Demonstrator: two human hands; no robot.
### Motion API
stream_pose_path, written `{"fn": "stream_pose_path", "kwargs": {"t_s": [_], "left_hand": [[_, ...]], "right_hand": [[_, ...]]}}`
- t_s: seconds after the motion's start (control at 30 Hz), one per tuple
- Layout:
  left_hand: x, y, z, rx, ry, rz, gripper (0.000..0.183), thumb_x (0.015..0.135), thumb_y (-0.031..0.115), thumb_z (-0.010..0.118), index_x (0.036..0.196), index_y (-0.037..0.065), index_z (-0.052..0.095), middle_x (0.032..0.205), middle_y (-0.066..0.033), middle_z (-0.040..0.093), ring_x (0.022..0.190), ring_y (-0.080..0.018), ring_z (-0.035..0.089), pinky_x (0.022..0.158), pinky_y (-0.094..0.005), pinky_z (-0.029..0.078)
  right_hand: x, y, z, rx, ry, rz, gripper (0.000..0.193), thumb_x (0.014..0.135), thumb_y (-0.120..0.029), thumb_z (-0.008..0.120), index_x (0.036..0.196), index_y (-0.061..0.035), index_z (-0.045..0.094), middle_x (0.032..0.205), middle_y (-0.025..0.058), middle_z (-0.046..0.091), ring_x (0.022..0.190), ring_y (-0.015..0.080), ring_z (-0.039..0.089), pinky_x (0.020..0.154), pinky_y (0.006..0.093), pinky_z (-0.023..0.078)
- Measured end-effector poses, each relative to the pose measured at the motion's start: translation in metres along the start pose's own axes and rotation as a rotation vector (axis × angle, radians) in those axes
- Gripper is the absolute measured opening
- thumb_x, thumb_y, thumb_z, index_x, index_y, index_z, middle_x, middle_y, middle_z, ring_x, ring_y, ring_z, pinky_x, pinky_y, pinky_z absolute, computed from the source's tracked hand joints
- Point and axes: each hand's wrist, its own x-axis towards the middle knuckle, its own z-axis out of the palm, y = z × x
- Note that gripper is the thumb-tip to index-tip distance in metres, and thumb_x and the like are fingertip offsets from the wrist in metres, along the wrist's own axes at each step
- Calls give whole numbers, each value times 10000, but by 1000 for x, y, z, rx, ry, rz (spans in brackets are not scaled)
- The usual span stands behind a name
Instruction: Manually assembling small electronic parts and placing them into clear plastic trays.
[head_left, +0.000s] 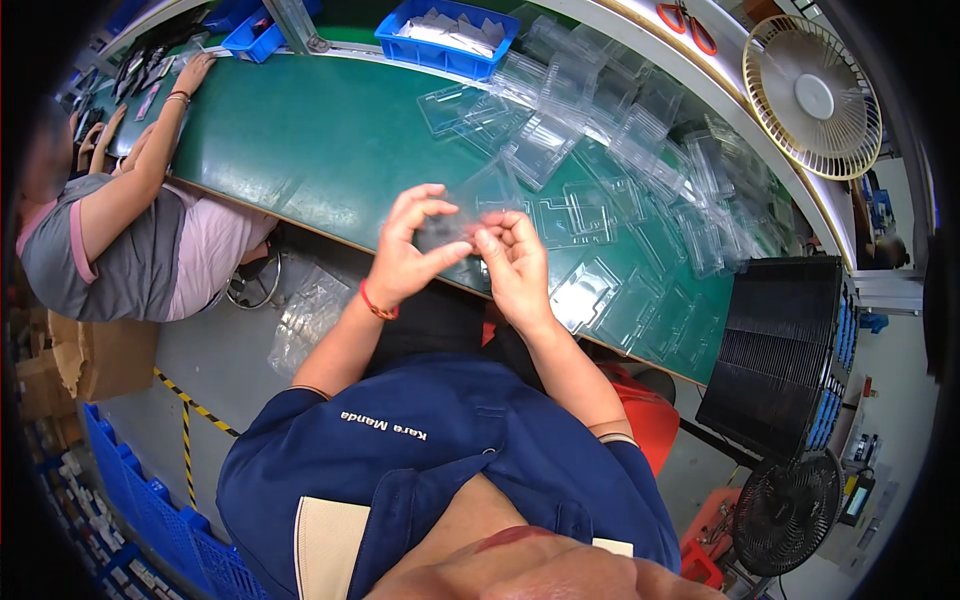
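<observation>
A clear plastic blister tray (490, 190) is held up in front of me, above the near edge of the green table. My left hand (412, 240) curves round its left side, thumb and fingers closed on it. At its lower right side, my right hand (515, 262) pinches it between thumb and fingertips. The tray's see-through walls blur against the table, so its exact shape is hard to make out. Just right of my hands, several flat clear plastic pieces (575, 215) lie on the table.
Clear trays (570, 85) pile up along the back right. A blue bin (445, 45) of white pieces stands behind. Black slotted racks (775, 350) stand right, near a white fan (812, 95) and a black fan (788, 510). A co-worker (120, 220) sits left along the green table (300, 130).
</observation>
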Motion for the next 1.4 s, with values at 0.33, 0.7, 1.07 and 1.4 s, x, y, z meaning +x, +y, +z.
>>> {"fn": "stream_pose_path", "kwargs": {"t_s": [0.33, 0.7, 1.07, 1.4], "left_hand": [[3, -2, 10, -123, 237, -217, 260, 847, 143, 708, 1067, 40, 617, 1142, -83, 563, 999, -182, 536, 831, -319, 452], [-11, -8, 4, 1062, 141, -115, 548, 789, 501, 698, 1156, 97, 662, 1315, -230, 473, 1119, -385, 470, 933, -478, 386], [32, 30, 94, 602, -307, 377, 452, 719, 309, 768, 1113, 121, 653, 1243, -146, 537, 1189, -340, 461, 992, -473, 321], [100, -10, 145, 773, -465, 498, 256, 753, 160, 723, 1001, 116, 675, 1058, -71, 626, 1016, -266, 569, 859, -395, 424]], "right_hand": [[13, -20, -40, -201, -36, -199, 100, 980, -116, 542, 924, -33, 543, 866, 41, 575, 783, 112, 538, 753, 260, 455], [-25, -87, -140, -1384, 467, -191, 695, 761, -429, 757, 1289, -38, 531, 1085, 153, 628, 963, 287, 576, 831, 415, 453], [-103, -38, -131, -1733, 171, -83, 855, 622, -637, 746, 1338, -217, 542, 1424, 214, 371, 1337, 432, 317, 1041, 715, 168], [-90, -29, -165, -1615, 160, -278, 608, 731, -424, 752, 1259, -161, 605, 1357, 150, 478, 1275, 354, 435, 1065, 631, 258]]}}
